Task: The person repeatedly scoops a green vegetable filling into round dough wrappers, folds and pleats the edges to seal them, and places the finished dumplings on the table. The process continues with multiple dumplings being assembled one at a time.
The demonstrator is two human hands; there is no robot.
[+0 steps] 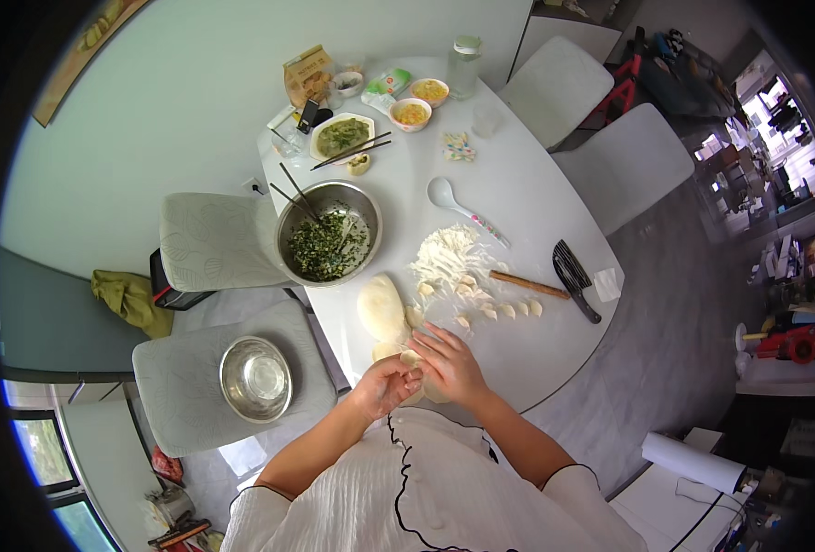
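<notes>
My left hand (388, 388) and my right hand (451, 362) meet at the table's near edge, with a small piece of dough (411, 357) between their fingers. Flat rounds of dough (437, 392) lie under and beside the hands, partly hidden. Just beyond them is a large oval lump of dough (382, 308). Several small dough pieces (508, 310) lie in a loose row near a heap of white flour (447, 254). A wooden rolling pin (529, 284) rests to the right of the flour. Back left, a steel bowl (329, 272) holds a chopped green filling, with chopsticks standing in it.
A kitchen knife (573, 279) lies near the table's right edge. A white spoon (452, 200) sits beyond the flour. Farther back are a plate of green food (343, 138), small bowls (410, 115) and a glass jug (464, 67). An empty steel basin (255, 379) stands on the left chair.
</notes>
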